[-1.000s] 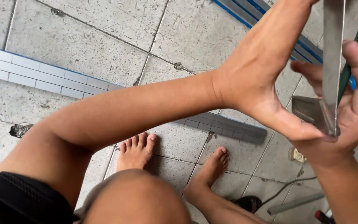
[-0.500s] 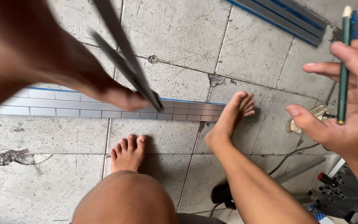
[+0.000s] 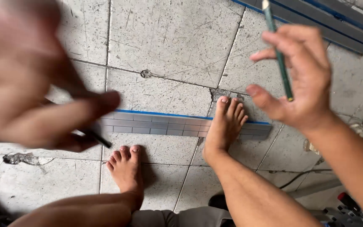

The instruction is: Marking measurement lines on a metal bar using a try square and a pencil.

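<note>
My left hand point(image 3: 34, 84) is close to the camera and blurred at the upper left. It grips a thin dark metal tool point(image 3: 98, 139), of which only the tip shows below my fingers. My right hand point(image 3: 299, 80) is raised at the upper right, fingers half spread, holding a green pencil point(image 3: 278, 54) upright between thumb and fingers. Below on the tiled floor lies a long grey metal strip point(image 3: 164, 125) with a blue edge. My right foot point(image 3: 227, 126) rests its toes on the strip; my left foot point(image 3: 124, 168) stands just in front of it.
More grey and blue metal profiles point(image 3: 324, 21) lie at the top right. A dark cable point(image 3: 299, 176) and a tool case point(image 3: 351, 210) sit at the bottom right. A patch of dried cement point(image 3: 19, 159) marks the floor at the left.
My left hand has dropped lower and nearer the camera, hiding most of the metal tool. My right hand with the pencil has shifted left and up. My right foot now touches the strip.
</note>
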